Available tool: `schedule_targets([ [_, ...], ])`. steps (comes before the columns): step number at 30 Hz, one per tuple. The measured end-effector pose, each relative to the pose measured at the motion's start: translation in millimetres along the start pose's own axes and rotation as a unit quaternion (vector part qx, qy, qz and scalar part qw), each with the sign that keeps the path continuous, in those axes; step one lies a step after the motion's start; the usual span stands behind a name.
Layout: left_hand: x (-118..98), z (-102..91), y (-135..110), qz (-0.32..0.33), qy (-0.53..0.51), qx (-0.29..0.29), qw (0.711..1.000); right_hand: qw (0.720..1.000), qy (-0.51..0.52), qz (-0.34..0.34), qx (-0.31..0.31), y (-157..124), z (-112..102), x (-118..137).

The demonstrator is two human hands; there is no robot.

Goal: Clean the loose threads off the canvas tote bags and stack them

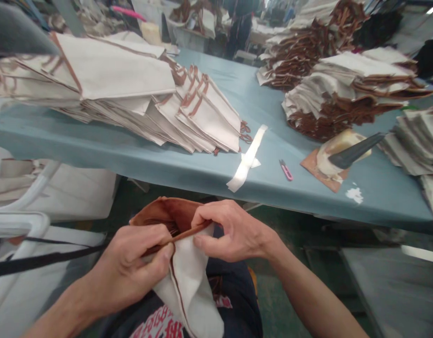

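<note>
Over my lap I hold a cream cloth bag (193, 277) with brown edging and a brown lining; its mouth gapes toward the table. My left hand (139, 263) pinches the rim where a brown-piped seam meets the edge. A short way along the same rim, my right hand (230, 230) grips the brown binding between thumb and fingers. The lower part of the bag hangs down over my dark shirt. Whatever lies deep inside the bag is hidden.
Across the blue-covered table (202, 169) lie stacked cream bags (125, 75). Rightward are brown-and-cream piles (343, 89), pink thread snips (285, 170), white strips (249, 157) and a glue container (338, 152) with a dark handle. A white chair frame (22, 220) stands at left.
</note>
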State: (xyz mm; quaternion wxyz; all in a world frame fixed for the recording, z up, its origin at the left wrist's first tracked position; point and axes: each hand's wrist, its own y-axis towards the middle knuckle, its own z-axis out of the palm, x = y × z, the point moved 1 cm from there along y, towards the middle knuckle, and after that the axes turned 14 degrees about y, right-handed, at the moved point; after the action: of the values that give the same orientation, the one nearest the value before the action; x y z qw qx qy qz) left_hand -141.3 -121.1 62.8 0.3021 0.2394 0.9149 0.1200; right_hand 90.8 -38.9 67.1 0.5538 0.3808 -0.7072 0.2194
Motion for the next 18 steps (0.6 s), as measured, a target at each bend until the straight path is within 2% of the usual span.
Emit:
schedule_targets([
  [4, 9.8, -11.0, -12.5, -0.070, -0.086, 0.029, 0.993, 0.996, 0.089, 0.019, 0.004, 2.6, -2.6, -2.3],
  [8, 8.5, -14.3, -11.8, -0.126, -0.152, 0.058, 0.979, 0.990, 0.140, 0.024, -0.004, 7.8, -1.5, -1.6],
  [10, 6.0, -14.3, -8.6, -0.118, -0.136, 0.048, 0.982, 0.990, 0.140, 0.025, -0.007, 7.3, -0.7, 0.6],
  [14, 2.9, -15.9, -5.3, -0.052, -0.026, -0.004, 0.998, 0.993, 0.120, 0.011, -0.012, 1.3, 0.8, 6.9],
  [18, 0.5, -21.6, -5.6, -0.085, -0.036, 0.019, 0.996, 0.991, 0.128, 0.028, -0.016, 3.2, 1.0, 9.2],
])
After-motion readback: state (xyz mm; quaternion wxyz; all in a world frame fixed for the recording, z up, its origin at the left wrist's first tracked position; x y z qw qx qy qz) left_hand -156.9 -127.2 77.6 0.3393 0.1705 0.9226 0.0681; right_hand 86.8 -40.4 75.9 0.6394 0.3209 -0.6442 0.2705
